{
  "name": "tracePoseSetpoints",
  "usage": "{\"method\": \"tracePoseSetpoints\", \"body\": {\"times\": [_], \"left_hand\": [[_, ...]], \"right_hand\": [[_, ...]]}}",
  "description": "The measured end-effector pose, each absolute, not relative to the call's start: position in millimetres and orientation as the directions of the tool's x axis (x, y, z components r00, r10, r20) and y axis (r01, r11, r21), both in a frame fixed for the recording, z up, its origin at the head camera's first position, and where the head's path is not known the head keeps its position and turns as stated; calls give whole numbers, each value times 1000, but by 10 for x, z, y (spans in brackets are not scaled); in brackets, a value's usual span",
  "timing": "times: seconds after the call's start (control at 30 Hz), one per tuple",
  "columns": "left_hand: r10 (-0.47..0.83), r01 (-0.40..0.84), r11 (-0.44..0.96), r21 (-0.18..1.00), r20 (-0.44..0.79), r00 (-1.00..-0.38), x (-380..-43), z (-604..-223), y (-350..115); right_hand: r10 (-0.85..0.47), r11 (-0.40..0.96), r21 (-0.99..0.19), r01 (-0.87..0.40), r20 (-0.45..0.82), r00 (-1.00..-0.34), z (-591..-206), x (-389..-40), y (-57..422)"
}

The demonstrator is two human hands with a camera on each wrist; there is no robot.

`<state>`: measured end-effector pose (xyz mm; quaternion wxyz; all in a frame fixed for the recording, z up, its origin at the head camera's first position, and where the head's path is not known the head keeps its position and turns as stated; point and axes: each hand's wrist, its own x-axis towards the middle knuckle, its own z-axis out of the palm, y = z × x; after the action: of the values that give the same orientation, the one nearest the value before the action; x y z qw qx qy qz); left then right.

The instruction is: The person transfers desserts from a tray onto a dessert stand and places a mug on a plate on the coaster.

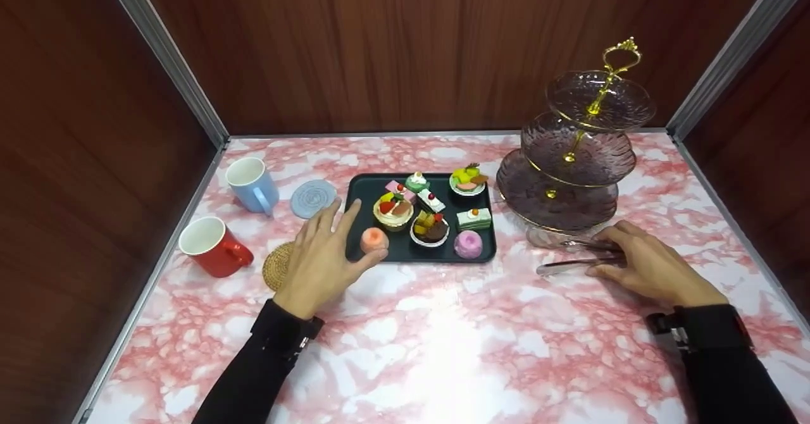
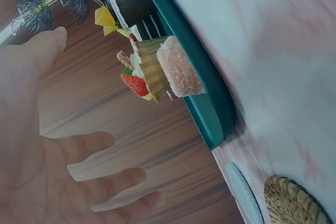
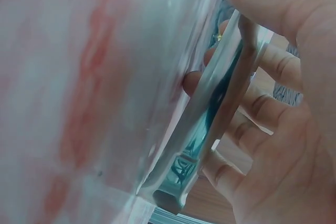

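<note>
My left hand [image 1: 319, 262] spreads its fingers beside the left end of a dark green tray [image 1: 357, 190], thumb near an orange-pink dessert [image 1: 374, 240]. It holds nothing. On the tray sit several toy cakes, among them a strawberry-topped cupcake [image 1: 393, 215], a chocolate fruit cupcake [image 1: 430, 229], a purple dessert [image 1: 468, 245] and a green-and-white cake slice [image 1: 474, 219]. With thumb and fingers on either side, my right hand [image 1: 655, 266] holds metal tongs [image 1: 573, 264] low over the table, their tips apart and pointing left. In the right wrist view the tongs [image 3: 226, 93] slant between thumb and fingers.
A three-tier glass stand [image 1: 557, 202] with a gold handle rises behind the tongs. At left are a blue mug [image 1: 252, 187], a red mug [image 1: 215, 247], a blue coaster [image 1: 314, 199] and a woven coaster [image 1: 277, 267]. Wooden panels [image 1: 405, 50] enclose the table.
</note>
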<state>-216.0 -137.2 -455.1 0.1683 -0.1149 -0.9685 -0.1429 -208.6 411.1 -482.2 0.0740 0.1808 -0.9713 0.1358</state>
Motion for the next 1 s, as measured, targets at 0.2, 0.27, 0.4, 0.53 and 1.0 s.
{"method": "tracePoseSetpoints", "body": {"times": [0.2, 0.27, 0.4, 0.53, 1.0], "left_hand": [[177, 273, 930, 245, 350, -920, -2157, -4530, -1333], [179, 276, 929, 247, 354, -918, -2161, -4519, -1315], [192, 290, 925, 247, 356, -915, -2176, -4499, -1271], [207, 301, 922, 245, 345, -915, -2190, -4483, -1232], [236, 337, 900, 276, 341, -910, -2250, -4456, -1035]], "right_hand": [[-357, 884, -247, -397, 192, -914, -4803, -2085, 4069], [-364, 879, -255, -404, 191, -912, -4792, -2088, 4052], [-361, 879, -266, -396, 170, -917, -4778, -2085, 4026], [-357, 882, -262, -391, 170, -919, -4760, -2078, 4007], [-374, 866, -261, -427, 228, -899, -4568, -2069, 3861]]}}
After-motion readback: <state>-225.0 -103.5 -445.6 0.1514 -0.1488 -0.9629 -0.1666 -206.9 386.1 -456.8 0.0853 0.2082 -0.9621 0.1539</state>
